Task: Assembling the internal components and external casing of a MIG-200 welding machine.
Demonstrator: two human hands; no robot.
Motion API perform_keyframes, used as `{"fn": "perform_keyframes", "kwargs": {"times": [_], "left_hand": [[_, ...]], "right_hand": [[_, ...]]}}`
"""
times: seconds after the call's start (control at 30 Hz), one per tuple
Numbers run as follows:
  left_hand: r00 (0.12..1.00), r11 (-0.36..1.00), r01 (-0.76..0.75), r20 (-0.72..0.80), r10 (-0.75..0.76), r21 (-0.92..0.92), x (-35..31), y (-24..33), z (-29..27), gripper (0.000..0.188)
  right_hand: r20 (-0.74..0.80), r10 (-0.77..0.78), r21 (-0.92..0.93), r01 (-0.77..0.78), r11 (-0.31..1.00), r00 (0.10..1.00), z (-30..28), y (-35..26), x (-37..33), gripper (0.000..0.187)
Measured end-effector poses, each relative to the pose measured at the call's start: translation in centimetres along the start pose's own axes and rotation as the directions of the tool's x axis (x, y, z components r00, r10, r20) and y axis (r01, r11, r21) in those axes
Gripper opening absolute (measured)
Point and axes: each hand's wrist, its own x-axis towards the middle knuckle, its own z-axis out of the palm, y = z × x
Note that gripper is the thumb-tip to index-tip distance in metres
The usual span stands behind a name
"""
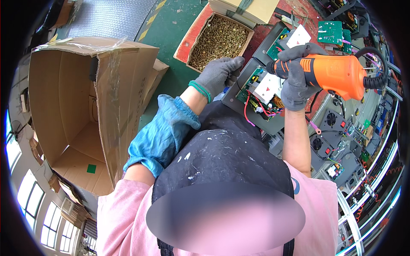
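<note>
My right hand (294, 87), in a grey glove, is wrapped round an orange corded power screwdriver (339, 74) with a black nose. The tool lies sideways above a dark metal housing, its nose pointing left. Inside that housing is a green circuit board (256, 79) with a white plate (268, 88) and red wires (246, 109). My left hand (220, 74), gloved in grey with a green cuff, is at the housing's left edge, fingers curled together. Whatever they pinch, if anything, cannot be made out. Just beyond it sits an open box of small brass-coloured fasteners (218, 40).
At the left stands a large open cardboard box (117, 102). A closed carton (252, 9) is behind the fasteners. Further green boards (330, 32) lie at the far right. Several dark housings with fans (331, 119) and loose cables stand right of my right arm.
</note>
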Motion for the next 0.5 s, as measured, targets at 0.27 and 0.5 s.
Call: {"fn": "perform_keyframes", "kwargs": {"times": [0.27, 0.5], "left_hand": [[1.0, 1.0, -0.008, 0.02, 0.009, -0.019, -0.6, 0.0, -0.2, 0.032], [0.999, 0.999, -0.043, 0.007, 0.043, 0.026, -1.2, 0.3, 0.2, 0.033]], "right_hand": [[0.087, -0.043, -0.09, 0.051, 0.995, 0.995, -0.8, 0.7, -1.3, 0.053], [0.011, 0.015, -0.022, -0.015, 1.0, 1.0, -1.6, 0.6, -1.0, 0.046]]}}
